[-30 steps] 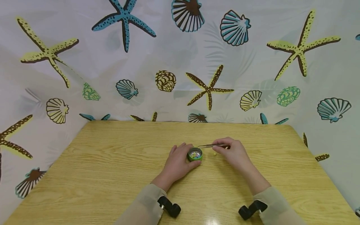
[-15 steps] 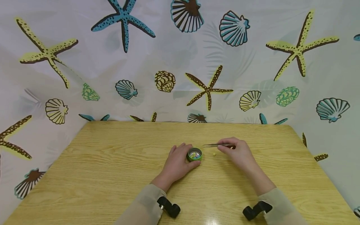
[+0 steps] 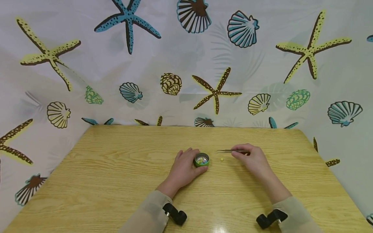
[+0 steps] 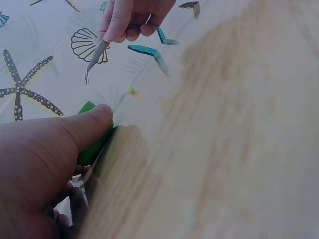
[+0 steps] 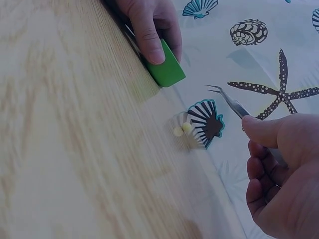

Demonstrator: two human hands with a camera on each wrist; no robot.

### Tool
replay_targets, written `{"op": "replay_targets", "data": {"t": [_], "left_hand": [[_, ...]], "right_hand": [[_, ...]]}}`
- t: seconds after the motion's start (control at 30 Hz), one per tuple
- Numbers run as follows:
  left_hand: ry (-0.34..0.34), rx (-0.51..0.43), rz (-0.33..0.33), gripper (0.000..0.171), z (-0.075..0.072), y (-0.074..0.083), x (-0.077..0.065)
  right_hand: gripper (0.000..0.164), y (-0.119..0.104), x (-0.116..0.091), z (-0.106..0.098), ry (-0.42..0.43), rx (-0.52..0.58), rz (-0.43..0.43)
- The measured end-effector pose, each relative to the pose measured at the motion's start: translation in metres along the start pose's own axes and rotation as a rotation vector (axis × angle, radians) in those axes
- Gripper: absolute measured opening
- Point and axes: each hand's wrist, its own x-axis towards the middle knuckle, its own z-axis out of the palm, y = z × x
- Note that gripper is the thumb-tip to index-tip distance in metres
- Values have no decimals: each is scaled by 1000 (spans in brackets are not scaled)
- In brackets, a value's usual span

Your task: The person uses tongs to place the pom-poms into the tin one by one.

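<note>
A small round green tin (image 5: 172, 69), silvery inside, stands on the table with several pastel beads (image 3: 201, 160) in it. My left hand (image 3: 184, 167) holds the tin from its left side, thumb along the near wall and fingers round the far side. To the right, my right hand (image 3: 254, 159) pinches metal tweezers (image 3: 230, 151) with bent tips. Those tips point left, hang above the table and look slightly parted in the right wrist view, with nothing between them. One yellow bead (image 3: 222, 159) lies on the table right of the tin, below and nearer than the tweezers.
The wooden table (image 3: 116, 168) runs back to a pale cloth (image 3: 169, 110) printed with starfish and shells, which also hangs at both sides. A black mount (image 3: 176, 215) is strapped to the left wrist, another (image 3: 271, 219) to the right.
My right hand has drawn back to the right with the tweezers, whose tips have left the tin's rim. The left hand, the tin and the loose yellow bead stay in place.
</note>
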Motion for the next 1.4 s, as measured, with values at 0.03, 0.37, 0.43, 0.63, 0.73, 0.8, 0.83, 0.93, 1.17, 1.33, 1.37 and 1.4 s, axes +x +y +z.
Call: {"op": "replay_targets", "data": {"t": [0.03,0.37,0.43,0.63,0.73,0.8,0.83,0.93,1.17,1.33,1.37,1.4], "left_hand": [[-1,0,-1,70,0,0,0],[-9,6,-5,73,2,-2,1],[-9,8,-8,73,2,-3,1],[-1,5,2,73,2,-3,1],[-2,6,4,74,2,-3,1],[-4,8,2,74,2,-3,1],[-3,6,3,73,2,-3,1],[-2,1,6,73,2,-3,1],[1,-9,6,72,0,-2,-1],[4,-10,10,71,0,-2,-1],[4,-9,10,71,0,-2,-1],[4,-7,10,71,0,-2,-1]], "right_hand": [[22,1,0,-1,0,-4,1],[24,11,1,-5,8,-3,38],[24,14,1,-5,9,-1,47],[24,19,3,-7,12,-17,78],[23,21,3,-8,13,-23,92],[23,22,3,-8,7,-16,101],[23,23,3,-8,3,-15,106],[23,23,3,-7,-3,-12,113],[21,25,4,-6,-5,-24,109],[21,27,4,-5,-10,-29,108],[21,27,4,-5,-11,-28,107],[20,28,4,-5,-12,-28,106]]}}
